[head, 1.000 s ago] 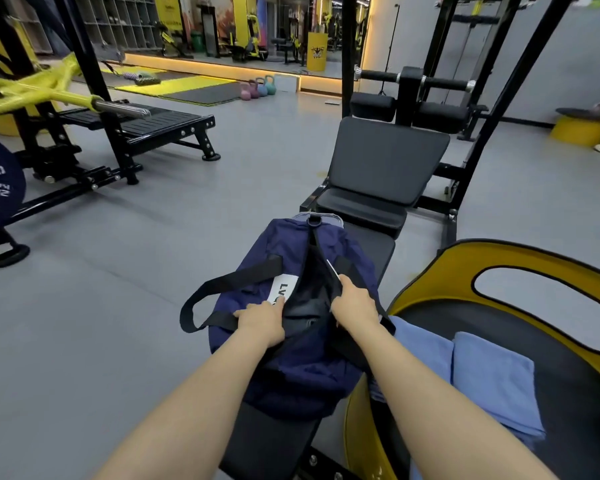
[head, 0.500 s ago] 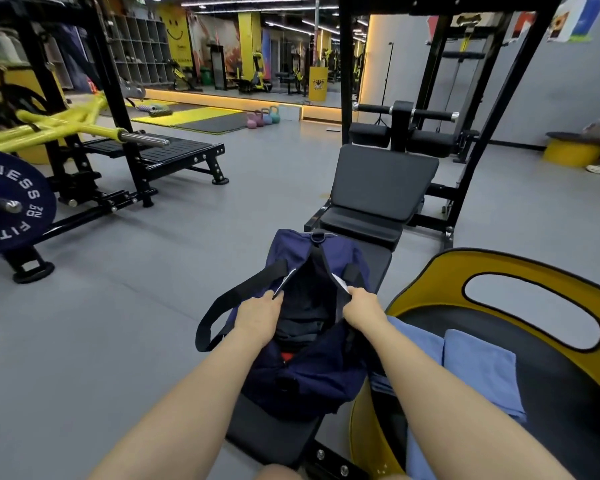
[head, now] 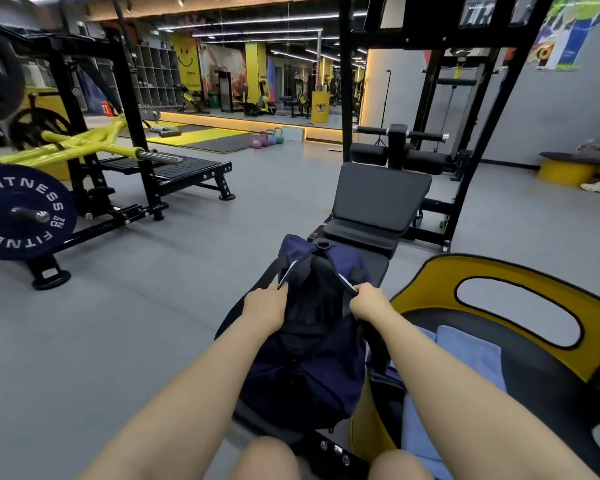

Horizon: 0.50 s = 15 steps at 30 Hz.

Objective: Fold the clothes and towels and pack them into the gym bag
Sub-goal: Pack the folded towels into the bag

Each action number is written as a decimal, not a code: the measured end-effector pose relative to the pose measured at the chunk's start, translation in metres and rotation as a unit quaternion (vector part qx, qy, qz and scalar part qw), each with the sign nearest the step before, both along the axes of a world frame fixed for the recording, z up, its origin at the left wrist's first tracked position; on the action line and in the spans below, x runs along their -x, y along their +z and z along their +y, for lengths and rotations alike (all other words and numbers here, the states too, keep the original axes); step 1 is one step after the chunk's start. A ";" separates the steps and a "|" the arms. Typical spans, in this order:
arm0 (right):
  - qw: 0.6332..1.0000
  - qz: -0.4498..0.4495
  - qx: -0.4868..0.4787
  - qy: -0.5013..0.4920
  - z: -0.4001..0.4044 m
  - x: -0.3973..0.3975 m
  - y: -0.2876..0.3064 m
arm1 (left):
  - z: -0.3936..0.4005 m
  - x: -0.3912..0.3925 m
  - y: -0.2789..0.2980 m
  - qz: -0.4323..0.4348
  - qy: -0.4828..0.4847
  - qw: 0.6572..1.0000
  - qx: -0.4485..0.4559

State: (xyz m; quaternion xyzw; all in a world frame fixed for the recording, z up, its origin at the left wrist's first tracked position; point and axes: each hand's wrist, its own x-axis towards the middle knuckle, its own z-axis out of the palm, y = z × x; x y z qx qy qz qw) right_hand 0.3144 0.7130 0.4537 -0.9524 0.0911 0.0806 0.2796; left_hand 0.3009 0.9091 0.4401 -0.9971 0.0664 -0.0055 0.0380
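Head view: the navy gym bag lies on the black counter straight ahead, and both hands grip the two edges of its mouth, left hand on one lip, right hand on the other, holding it apart. Dark cloth shows inside, so I judge packing partly done. Just right of the bag, folded blue towels wait unpacked. The bag's depths are dark; the fingertips are hidden.

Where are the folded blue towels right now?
In the head view, the blue towels lie lower right on the black-and-yellow seat, just right of the gym bag.
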 end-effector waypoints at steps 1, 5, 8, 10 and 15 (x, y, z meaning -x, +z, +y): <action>1.000 -0.014 -0.004 -0.006 -0.001 0.002 -0.004 | 0.001 0.001 -0.001 0.001 0.000 1.000 0.004; 0.998 -0.055 0.019 -0.026 -0.007 0.006 -0.017 | 0.005 -0.001 -0.011 0.009 0.015 0.999 0.035; 0.995 -0.076 0.049 -0.033 -0.015 -0.001 -0.026 | 0.009 -0.009 -0.020 0.004 0.034 0.998 0.045; 0.994 -0.078 0.072 -0.032 -0.024 -0.007 -0.032 | 0.011 -0.016 -0.028 0.003 0.049 0.998 0.048; 0.992 -0.048 0.112 -0.029 -0.038 -0.026 -0.061 | 0.011 -0.039 -0.052 0.008 0.084 0.996 0.039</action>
